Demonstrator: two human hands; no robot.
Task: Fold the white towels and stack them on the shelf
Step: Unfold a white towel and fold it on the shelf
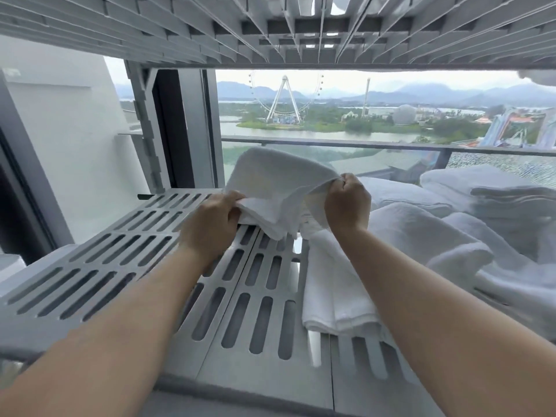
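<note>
Grey slotted shelf [120,251] before a window [376,124] carries the work: above its middle a white towel [276,176], doubled over, is held up, the grip of the left hand [210,224] pinching its near left edge and the grip of the right hand [347,203] fisted round its right corner. Just below that towel, to its right, a folded towel [334,284] lies flat on the shelf, with a loose heap of white towels [451,242] farther right. Beyond the held towel a Ferris wheel [284,97] shows outside, and above it runs an upper shelf [270,25] with a ribbed underside.
</note>
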